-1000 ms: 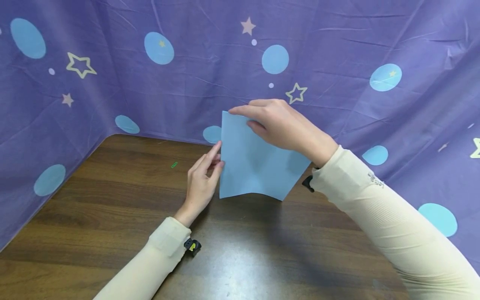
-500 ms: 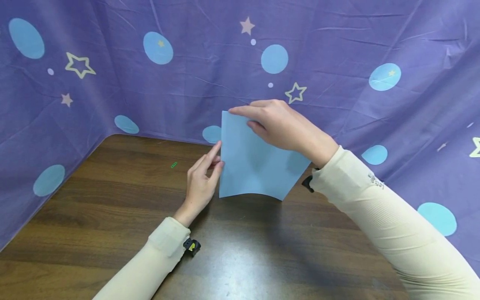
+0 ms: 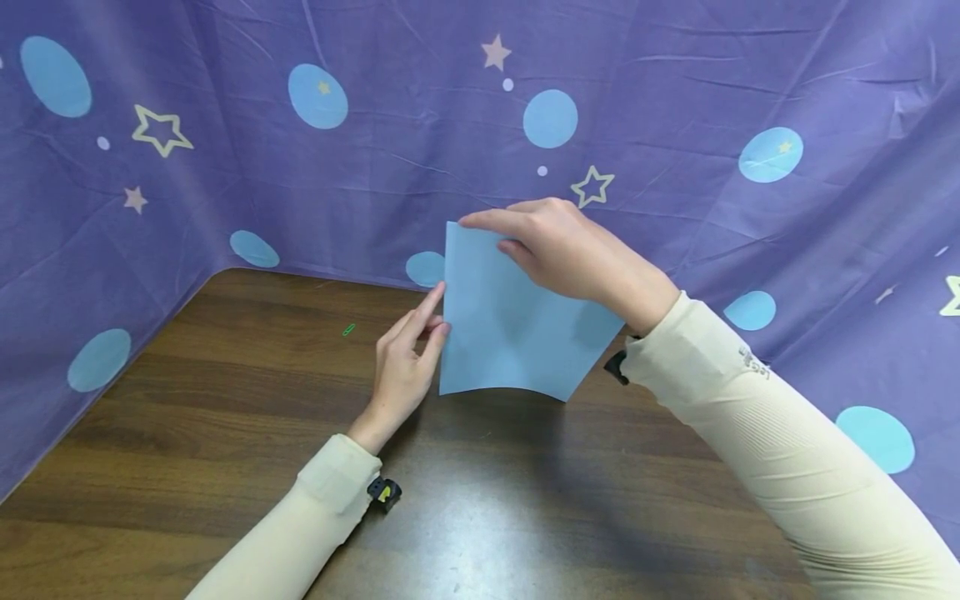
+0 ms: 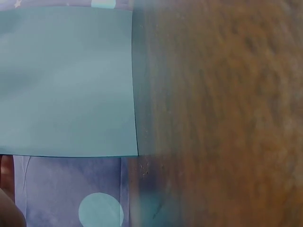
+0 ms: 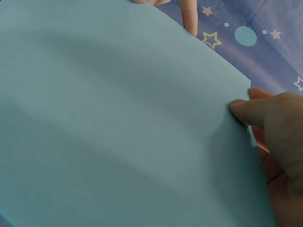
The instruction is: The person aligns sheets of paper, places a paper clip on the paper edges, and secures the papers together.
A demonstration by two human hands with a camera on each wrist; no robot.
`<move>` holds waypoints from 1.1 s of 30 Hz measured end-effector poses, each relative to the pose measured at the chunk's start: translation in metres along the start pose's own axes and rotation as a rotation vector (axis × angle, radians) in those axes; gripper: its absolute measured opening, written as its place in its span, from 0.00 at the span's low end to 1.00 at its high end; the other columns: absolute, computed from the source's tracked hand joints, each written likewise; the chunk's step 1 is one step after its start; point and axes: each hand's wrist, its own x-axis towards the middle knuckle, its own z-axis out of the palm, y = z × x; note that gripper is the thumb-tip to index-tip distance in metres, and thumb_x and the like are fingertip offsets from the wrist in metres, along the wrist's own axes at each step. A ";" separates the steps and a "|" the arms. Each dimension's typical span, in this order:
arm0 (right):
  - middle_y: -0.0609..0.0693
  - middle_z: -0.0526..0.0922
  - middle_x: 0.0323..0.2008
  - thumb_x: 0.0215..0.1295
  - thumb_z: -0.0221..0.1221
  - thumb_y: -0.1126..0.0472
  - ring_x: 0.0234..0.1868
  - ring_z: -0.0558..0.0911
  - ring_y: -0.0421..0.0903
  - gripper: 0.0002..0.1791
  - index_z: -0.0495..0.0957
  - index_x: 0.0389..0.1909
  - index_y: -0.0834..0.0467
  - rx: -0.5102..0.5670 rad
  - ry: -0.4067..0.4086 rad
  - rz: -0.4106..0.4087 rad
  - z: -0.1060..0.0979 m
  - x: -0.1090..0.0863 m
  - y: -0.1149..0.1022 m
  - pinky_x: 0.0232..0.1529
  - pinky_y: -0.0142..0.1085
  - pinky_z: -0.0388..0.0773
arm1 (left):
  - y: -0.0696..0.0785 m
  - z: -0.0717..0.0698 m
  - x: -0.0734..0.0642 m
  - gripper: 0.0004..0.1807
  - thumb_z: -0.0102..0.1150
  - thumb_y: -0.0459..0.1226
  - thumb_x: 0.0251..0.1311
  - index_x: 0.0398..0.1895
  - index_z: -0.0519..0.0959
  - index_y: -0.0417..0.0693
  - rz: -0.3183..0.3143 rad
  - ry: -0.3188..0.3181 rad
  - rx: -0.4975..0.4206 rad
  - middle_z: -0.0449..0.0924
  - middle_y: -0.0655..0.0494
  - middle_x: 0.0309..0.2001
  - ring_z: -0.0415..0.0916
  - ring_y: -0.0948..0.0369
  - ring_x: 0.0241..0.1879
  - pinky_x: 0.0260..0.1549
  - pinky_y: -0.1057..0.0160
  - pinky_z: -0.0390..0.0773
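Note:
In the head view a sheet of light blue paper [image 3: 517, 333] stands up on edge over the table, its lower edge bowed. My right hand [image 3: 577, 250] pinches its top edge near the left corner. The right wrist view has that thumb [image 5: 244, 111] on the near face and the other fingers behind, partly hidden by the paper. At the sheet's left edge is my left hand [image 3: 405, 358], its index finger extended and the fingertips touching that edge. Only bits of this hand [image 4: 8, 203] show at the lower left corner of the left wrist view.
A small green paper clip [image 3: 348, 330] lies on the brown wooden table [image 3: 247, 433], left of the paper. Purple cloth [image 3: 420, 158] with stars and blue dots hangs behind and to the left. Each wrist wears a black device [image 3: 386, 493] at its cuff.
Both hands and the paper keep practically the same place and pose; only a very slight shift of the whole head view shows.

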 end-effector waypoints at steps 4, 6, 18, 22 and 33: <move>0.51 0.86 0.62 0.75 0.60 0.73 0.51 0.86 0.46 0.27 0.79 0.71 0.52 0.016 -0.004 -0.001 0.000 0.000 0.000 0.54 0.41 0.81 | 0.000 0.000 0.000 0.30 0.65 0.30 0.72 0.76 0.75 0.53 -0.005 -0.002 0.007 0.87 0.49 0.40 0.85 0.56 0.41 0.47 0.67 0.83; 0.51 0.86 0.63 0.75 0.60 0.73 0.53 0.86 0.46 0.27 0.79 0.71 0.52 0.024 -0.006 -0.002 -0.001 -0.001 0.001 0.54 0.41 0.81 | 0.000 0.000 0.000 0.30 0.65 0.30 0.72 0.76 0.75 0.53 -0.007 -0.007 0.008 0.87 0.48 0.41 0.85 0.56 0.42 0.48 0.67 0.83; 0.55 0.89 0.50 0.76 0.58 0.72 0.42 0.85 0.49 0.28 0.77 0.73 0.50 -0.024 -0.014 0.003 0.000 -0.001 0.002 0.50 0.42 0.83 | 0.000 0.000 0.001 0.34 0.65 0.24 0.69 0.77 0.73 0.50 0.031 -0.031 0.003 0.84 0.53 0.38 0.82 0.57 0.40 0.47 0.66 0.83; 0.53 0.85 0.36 0.77 0.57 0.72 0.33 0.78 0.48 0.29 0.76 0.74 0.49 -0.061 -0.019 0.009 0.001 -0.001 0.001 0.43 0.40 0.81 | 0.001 0.000 0.001 0.33 0.64 0.25 0.70 0.77 0.73 0.50 0.038 -0.040 0.008 0.83 0.52 0.38 0.81 0.57 0.39 0.47 0.66 0.82; 0.51 0.79 0.30 0.77 0.55 0.73 0.29 0.74 0.48 0.29 0.76 0.75 0.49 -0.067 -0.018 -0.007 0.002 0.000 0.002 0.38 0.39 0.78 | 0.000 0.000 0.000 0.35 0.64 0.24 0.69 0.78 0.71 0.47 0.036 -0.057 -0.019 0.82 0.48 0.41 0.82 0.55 0.42 0.50 0.67 0.82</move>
